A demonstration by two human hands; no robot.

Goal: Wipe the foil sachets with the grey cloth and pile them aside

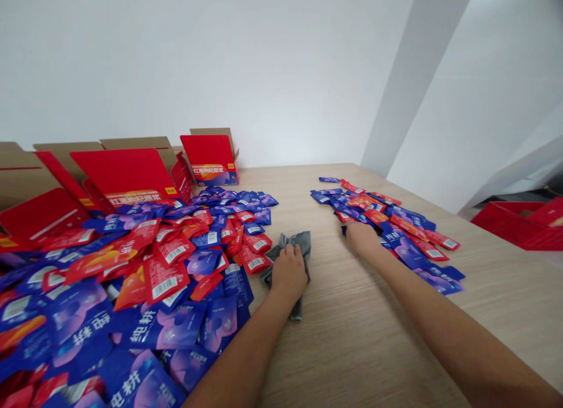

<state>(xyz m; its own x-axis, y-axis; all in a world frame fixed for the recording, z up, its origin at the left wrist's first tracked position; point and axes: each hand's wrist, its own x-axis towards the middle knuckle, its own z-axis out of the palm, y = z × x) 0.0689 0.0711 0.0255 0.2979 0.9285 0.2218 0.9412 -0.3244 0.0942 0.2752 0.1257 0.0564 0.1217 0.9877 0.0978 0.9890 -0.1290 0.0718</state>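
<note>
My left hand [289, 273] is closed on a crumpled grey cloth [301, 241], pressed down on the table between two groups of sachets. At the near-left edge of the right-hand group is my right hand [363, 238]. Its fingers are curled around a sachet [342, 217], of which only small red and blue edges show. Flat red and blue sachets [402, 244] lie spread in a loose strip beyond and beside that hand. Left of the cloth is a large heap of the same kinds, among them a red sachet [165, 277] and a blue one [162, 326].
Open red cardboard boxes, including one [127, 173] at the left and a smaller one [211, 159] farther back, stand behind the heap. The wooden table [338, 337] meets a white wall [281, 74]. Past its right edge sits another red box [505, 223].
</note>
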